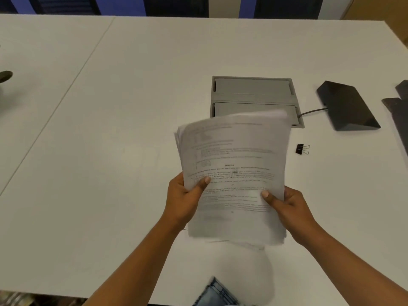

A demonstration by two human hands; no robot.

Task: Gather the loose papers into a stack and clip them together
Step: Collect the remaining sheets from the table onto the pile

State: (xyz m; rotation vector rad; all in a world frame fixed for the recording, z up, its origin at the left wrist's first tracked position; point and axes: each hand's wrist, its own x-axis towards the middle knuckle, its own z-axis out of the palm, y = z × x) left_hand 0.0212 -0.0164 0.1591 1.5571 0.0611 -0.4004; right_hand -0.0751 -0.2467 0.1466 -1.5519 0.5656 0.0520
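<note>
Fingers, left hand: clenched on the left edge of the paper stack. The thumb lies flat on the top sheet and the other fingers are hidden behind the pages.
Fingers, right hand: grasping the right edge of the same stack. The thumb presses on the printed face and the rest are tucked behind it.
Paper stack: held between both hands above the desk, in front of the person. It is tilted with its top leaning away. The sheets are not squared, and their edges fan out at the upper left. The print is too blurred to read.
Binder clip: black with wire handles. It lies on the desk to the right of the stack, apart from it and from both hands.
Cable hatch: grey, set into the desk behind the stack. The top of the stack covers part of its near flap.
Wedge-shaped device: dark, on the desk right of the hatch. A cable runs from it toward the hatch.
Right edge: dark flat pieces, cut off by the frame.
Near edge: denim shows below the desk.
</note>
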